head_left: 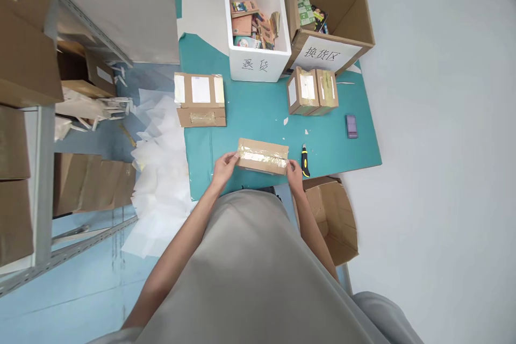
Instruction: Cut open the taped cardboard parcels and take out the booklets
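Observation:
A small cardboard box (263,156), with shiny clear tape along its top, is at the near edge of the green-topped table (250,102). My left hand (224,168) grips its left end, thumb and fingers closed at the corner. At the opposite end, my right hand (294,173) holds the lower right corner between thumb and fingers. Just right of that hand lies a black and yellow utility knife (305,161). Whether the box rests on the table or is slightly raised, I cannot tell.
Taped boxes (201,113) stand at the left and more boxes (308,92) at the right. Behind are a white foam bin (258,67) of booklets and a large open carton (352,21). A small dark device (351,126) lies far right; an open carton (334,215) sits below the edge.

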Demonstrator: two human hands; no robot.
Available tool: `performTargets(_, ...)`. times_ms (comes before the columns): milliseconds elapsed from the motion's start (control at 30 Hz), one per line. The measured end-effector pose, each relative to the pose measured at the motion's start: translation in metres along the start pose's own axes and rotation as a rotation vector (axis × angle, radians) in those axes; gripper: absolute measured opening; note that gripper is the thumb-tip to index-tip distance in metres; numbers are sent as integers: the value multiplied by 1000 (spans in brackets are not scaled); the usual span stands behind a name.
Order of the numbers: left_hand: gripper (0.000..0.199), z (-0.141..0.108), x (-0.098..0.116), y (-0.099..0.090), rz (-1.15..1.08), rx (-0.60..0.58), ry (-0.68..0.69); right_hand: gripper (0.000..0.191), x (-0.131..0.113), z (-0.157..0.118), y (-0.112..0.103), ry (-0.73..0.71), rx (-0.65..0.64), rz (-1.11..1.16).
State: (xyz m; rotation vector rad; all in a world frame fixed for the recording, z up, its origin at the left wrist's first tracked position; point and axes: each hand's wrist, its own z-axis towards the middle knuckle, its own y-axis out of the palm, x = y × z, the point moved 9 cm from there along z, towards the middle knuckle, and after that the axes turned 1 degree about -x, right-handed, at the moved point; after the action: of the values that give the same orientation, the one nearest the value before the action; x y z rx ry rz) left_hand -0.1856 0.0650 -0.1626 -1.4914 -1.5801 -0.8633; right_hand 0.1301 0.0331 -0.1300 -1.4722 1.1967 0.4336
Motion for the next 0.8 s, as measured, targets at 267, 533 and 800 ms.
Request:
performTargets(267,44,-9,-19,-20,206,67,-1,43,21,-3,27,-66,-133,138)
performTargets(533,47,-8,-21,-16,204,58,64,62,22,9,27,-97,-384,223)
performTargets(800,50,-2,-20,-3,325,3,19,53,22,10,29,-15,-246,84)
